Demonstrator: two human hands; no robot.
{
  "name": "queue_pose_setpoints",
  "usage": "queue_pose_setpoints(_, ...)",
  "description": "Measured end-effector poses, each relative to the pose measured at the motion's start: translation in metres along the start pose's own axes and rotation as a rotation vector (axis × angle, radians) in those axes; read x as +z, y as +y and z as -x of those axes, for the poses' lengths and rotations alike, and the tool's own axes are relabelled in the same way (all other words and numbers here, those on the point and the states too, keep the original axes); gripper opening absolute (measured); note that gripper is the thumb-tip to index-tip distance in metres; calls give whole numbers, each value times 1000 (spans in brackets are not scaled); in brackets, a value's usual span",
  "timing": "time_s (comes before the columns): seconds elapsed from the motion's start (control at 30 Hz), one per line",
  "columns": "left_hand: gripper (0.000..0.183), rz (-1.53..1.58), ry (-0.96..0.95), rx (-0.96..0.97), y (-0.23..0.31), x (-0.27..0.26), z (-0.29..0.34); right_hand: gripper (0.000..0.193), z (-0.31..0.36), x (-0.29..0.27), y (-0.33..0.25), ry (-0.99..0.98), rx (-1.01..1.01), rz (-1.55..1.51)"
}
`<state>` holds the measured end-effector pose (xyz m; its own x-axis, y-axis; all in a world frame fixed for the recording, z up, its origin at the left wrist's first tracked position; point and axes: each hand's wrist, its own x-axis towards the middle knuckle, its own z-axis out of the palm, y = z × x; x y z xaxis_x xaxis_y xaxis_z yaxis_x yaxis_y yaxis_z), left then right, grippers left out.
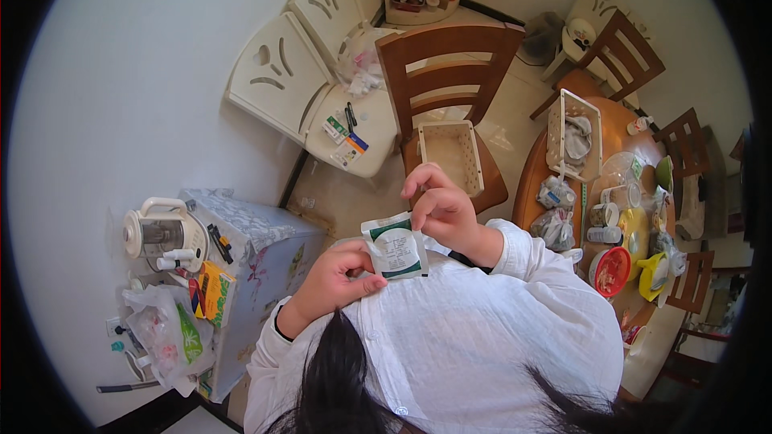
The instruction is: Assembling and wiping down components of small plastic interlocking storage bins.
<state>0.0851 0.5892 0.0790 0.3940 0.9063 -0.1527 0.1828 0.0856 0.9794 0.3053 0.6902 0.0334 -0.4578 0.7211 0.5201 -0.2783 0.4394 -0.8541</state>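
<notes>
A small white and green sachet (395, 249) with printed text is held up in front of my chest. My left hand (334, 280) grips its lower left side, with the thumb across the front edge and the fingers curled at the side. My right hand (447, 210) is at the upper right corner of the sachet, its thumb and fingers bent and pinched there. The fingertips partly cover that corner. The sachet looks flat and its edges appear whole; its back is hidden.
Ahead stands a wooden chair (450, 47) bearing a cream plastic basket (447, 130). White chairs (277, 64) line the left wall, with small boxes (350, 149) on one seat. A cloth-covered cabinet (261, 233) carries a blender (157, 229). A cluttered wooden table (531, 185) is at right.
</notes>
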Motion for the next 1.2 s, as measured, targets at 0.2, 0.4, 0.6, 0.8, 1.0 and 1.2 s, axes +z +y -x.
queue_pose_setpoints(0.2, 24, 24, 15, -22, 3, 5, -2, 18, -4, -4, -4, -17, -35, 35)
queue_pose_setpoints(0.4, 21, -78, 91, -3, 4, 10, -4, 15, 8, -11, 13, 188, 205, -470)
queue_pose_setpoints(0.6, 64, 288, 305, 202, -26, 23, -5, 14, 24, -5, 44, 387, 372, -363)
queue_pose_setpoints(0.8, 66, 405, 333, 332, -23, 24, -7, 15, 32, 4, 39, 237, 355, -112)
queue_pose_setpoints(1.0, 67, 254, 337, 390, -31, 24, -6, 17, 42, 10, 38, -108, -66, 469)
queue_pose_setpoints(1.2, 54, -54, 65, 236, -23, 24, 7, 14, 48, 39, 26, -287, -10, 494)
